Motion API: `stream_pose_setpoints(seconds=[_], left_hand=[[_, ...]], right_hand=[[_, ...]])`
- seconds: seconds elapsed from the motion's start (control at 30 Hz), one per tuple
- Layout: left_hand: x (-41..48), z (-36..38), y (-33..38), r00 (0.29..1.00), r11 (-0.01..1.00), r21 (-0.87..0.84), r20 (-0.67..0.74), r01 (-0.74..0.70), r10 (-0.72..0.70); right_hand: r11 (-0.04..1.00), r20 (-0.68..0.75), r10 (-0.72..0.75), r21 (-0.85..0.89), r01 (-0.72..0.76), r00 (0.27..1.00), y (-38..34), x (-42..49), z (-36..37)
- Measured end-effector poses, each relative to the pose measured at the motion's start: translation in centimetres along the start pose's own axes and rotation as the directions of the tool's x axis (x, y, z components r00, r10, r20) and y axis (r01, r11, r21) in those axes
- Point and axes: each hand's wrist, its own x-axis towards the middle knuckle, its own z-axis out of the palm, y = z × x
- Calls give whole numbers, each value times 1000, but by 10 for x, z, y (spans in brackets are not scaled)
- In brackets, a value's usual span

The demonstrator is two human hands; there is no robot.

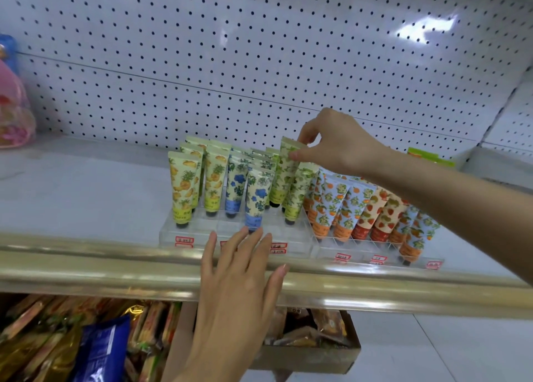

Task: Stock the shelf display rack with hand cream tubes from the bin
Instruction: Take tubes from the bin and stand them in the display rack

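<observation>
A clear acrylic display rack (291, 231) stands on the white shelf and holds upright hand cream tubes in rows: yellow pineapple tubes (184, 188), blue flower tubes (256, 200) and green leaf tubes. My right hand (337, 142) pinches the top edge of a green leaf tube (284, 174), which stands tilted in the rack, cap down. My left hand (239, 280) is held out with straight fingers, fingertips at the rack's front edge just below a blue flower tube. A second rack (375, 254) to the right holds orange and strawberry tubes (372, 217). No bin is in view.
White pegboard backs the shelf (86, 197), whose front has a gold rail (86, 269). A pink and blue packaged item (13, 113) sits at the far left. Below, snack packets (95, 350) fill a lower shelf. A green box (427, 156) lies behind my right forearm.
</observation>
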Motion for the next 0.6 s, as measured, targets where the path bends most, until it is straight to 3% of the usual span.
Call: stream_pose_setpoints(seconds=[0.6], left_hand=[[4,6,-3,998,997,-79,-65,-4,-1]], right_hand=[[996,24,81,24,-81,996,6,14,27]])
